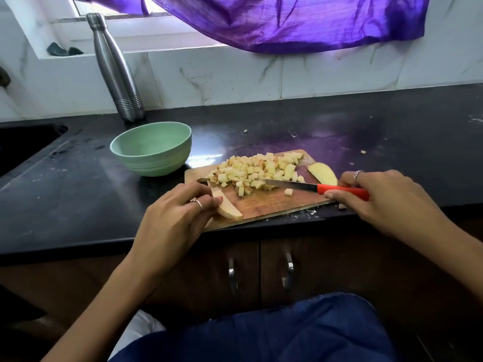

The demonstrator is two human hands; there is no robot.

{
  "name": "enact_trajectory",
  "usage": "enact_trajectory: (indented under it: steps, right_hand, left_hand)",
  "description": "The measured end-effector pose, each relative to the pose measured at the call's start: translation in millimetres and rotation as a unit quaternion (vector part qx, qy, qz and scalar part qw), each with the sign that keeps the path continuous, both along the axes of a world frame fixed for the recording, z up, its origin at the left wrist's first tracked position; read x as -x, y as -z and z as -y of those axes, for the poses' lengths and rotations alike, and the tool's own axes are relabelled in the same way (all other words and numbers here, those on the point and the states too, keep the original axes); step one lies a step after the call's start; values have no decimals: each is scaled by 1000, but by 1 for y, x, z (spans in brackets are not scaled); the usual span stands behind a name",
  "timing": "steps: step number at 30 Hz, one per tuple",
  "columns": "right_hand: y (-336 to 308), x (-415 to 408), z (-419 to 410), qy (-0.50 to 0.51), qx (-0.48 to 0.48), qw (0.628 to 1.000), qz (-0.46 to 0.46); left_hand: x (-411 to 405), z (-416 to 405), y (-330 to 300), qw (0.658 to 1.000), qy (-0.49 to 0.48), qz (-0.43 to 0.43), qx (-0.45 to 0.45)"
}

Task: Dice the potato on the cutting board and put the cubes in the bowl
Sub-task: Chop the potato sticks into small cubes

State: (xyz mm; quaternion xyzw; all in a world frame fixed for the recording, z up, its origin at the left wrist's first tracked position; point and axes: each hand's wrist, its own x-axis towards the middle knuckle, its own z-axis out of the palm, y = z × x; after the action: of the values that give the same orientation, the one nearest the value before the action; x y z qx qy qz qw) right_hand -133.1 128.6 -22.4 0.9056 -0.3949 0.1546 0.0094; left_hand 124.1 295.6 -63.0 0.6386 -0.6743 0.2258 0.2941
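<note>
A dark stone bench (78,194) runs under a white tiled wall, with a purple curtain (300,22) hanging above. At far left a sink's edge shows; next, a steel bottle (115,71) stands against the wall. In front of it sits the green bowl (153,148), with no cubes visible inside, just beside the cutting board (264,205) so the cubes have a short trip. My left hand (175,218), fingers curled, pins a potato slice (227,209) to the board's near corner, probably to steady it for slicing. A heap of potato cubes (257,171) fills the board's far half. My right hand (386,197) grips the red-handled knife (342,190), blade lying across the board beside the heap. Another uncut potato piece (322,173) waits at the board's right edge.
</note>
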Motion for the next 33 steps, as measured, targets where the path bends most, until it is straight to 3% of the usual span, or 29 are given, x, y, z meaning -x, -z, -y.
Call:
enact_trajectory:
  steps: [8, 11, 16, 25, 33]
  right_hand:
    - [7, -17, -22, -31, 52, 998, -23]
    - [7, -19, -21, -26, 71, 997, 12]
    - [12, -19, -51, -22, 12, 997, 76]
    - [33, -46, -114, -41, -202, 970, 128]
    - [41, -62, -129, -15, -192, 974, 122]
  left_hand:
    - [1, -13, 5, 995, 23, -80, -59]
    - [3, -15, 5, 989, 21, -125, -77]
    - [11, -10, 8, 984, -36, -169, -43]
    - [17, 1, 6, 972, -65, -219, -53]
    - [19, -1, 5, 964, -60, -249, -64]
